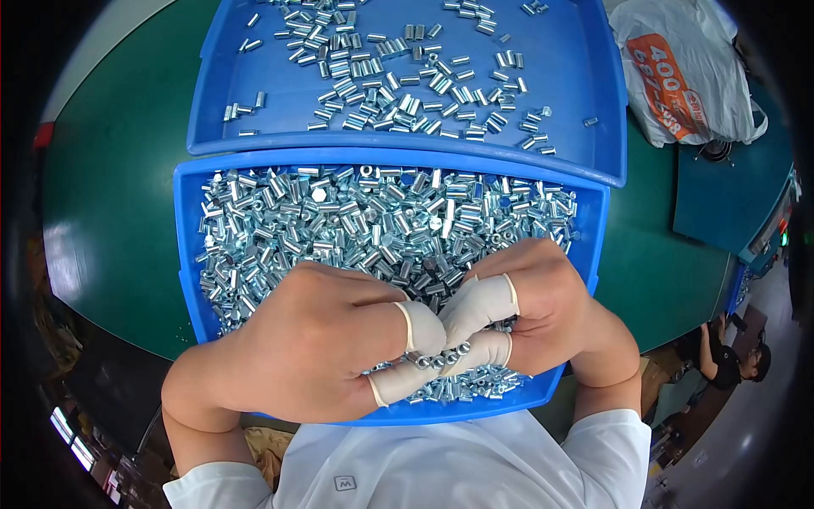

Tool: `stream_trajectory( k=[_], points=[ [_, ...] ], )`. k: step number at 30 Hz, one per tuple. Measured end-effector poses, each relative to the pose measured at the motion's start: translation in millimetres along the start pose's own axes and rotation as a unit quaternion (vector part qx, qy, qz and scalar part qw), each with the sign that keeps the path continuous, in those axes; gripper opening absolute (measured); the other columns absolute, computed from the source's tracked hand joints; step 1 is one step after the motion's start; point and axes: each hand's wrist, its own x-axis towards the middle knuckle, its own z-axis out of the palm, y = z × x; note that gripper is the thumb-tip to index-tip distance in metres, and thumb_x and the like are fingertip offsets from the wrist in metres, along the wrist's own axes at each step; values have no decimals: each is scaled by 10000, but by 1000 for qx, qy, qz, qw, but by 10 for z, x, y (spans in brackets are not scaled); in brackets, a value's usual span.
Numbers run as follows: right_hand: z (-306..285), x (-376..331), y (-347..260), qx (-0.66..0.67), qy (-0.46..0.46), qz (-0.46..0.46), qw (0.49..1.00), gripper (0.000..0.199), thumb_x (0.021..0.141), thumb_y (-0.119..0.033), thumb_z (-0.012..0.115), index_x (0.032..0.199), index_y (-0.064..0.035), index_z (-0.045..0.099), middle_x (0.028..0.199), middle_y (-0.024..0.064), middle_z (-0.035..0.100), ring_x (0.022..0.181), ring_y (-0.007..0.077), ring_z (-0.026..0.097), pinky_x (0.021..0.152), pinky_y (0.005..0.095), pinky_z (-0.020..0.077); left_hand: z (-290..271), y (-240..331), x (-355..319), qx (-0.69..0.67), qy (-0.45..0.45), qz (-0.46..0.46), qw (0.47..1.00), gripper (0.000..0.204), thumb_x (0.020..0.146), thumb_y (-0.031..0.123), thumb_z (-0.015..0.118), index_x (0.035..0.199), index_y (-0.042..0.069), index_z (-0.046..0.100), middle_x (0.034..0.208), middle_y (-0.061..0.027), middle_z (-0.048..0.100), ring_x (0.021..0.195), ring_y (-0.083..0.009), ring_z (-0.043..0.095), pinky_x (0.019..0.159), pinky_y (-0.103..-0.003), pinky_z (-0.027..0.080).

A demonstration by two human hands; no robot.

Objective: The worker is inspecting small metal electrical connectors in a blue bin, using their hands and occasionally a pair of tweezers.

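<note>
My left hand (pixel 297 343) and my right hand (pixel 547 301) meet over the near part of a blue tray (pixel 185 246). White finger cots cover the thumbs and forefingers. Pinched between the fingertips of both hands is a short row of rivet nuts (pixel 437 362), small shiny metal sleeves with open ends turned toward me. The other fingers of each hand are curled in, partly out of sight. Beneath and beyond the hands, a thick heap of loose rivet nuts (pixel 356 225) fills the tray, lying in all directions.
A second blue tray (pixel 564 93) adjoins the far side, with scattered metal sleeves (pixel 365 76) on its floor. Both trays rest on a green table (pixel 110 212). A white plastic bag (pixel 687 68) with orange print lies at the far right. Another person (pixel 729 360) appears at the right edge.
</note>
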Motion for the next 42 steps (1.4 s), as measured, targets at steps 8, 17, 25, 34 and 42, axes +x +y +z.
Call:
stream_trajectory(
  k=[8,17,25,34,42],
  points=[
    [6,-5,10,-4,-2,-1,1000,205,756,-79,868,920,-105,749,778,49,727,653,233,695,565,324,512,-13,6,-3,33,-7,15,999,179,732,103,870,837,98,726,654,-36,652,536,-200,647,476,-291,485],
    [4,20,-29,-16,-15,-9,1000,234,727,-130,908,893,-106,745,757,44,709,631,229,684,530,329,494,-15,14,-7,-31,-38,-34,998,182,738,113,877,841,100,728,652,-39,667,560,-195,677,487,-277,486],
    [20,15,-35,-15,-38,-2,999,243,716,-149,917,876,-93,743,771,48,704,649,255,683,546,354,504,-26,-19,-2,6,-74,-4,997,170,726,118,857,836,104,728,632,-34,642,533,-232,640,473,-314,469],
    [23,3,15,-19,-32,-29,999,193,776,-173,883,850,-60,745,779,80,712,612,241,665,510,326,486,-18,14,2,-36,-66,-22,997,193,729,57,800,825,56,634,654,-77,605,566,-308,617,481,-399,459],
    [26,-9,76,3,-32,-75,997,157,809,-131,854,869,-30,749,815,119,723,637,261,683,526,340,509,-32,-3,-2,-8,-69,-7,998,166,723,117,860,820,93,728,645,-41,647,527,-232,634,469,-304,459]
  ],
)
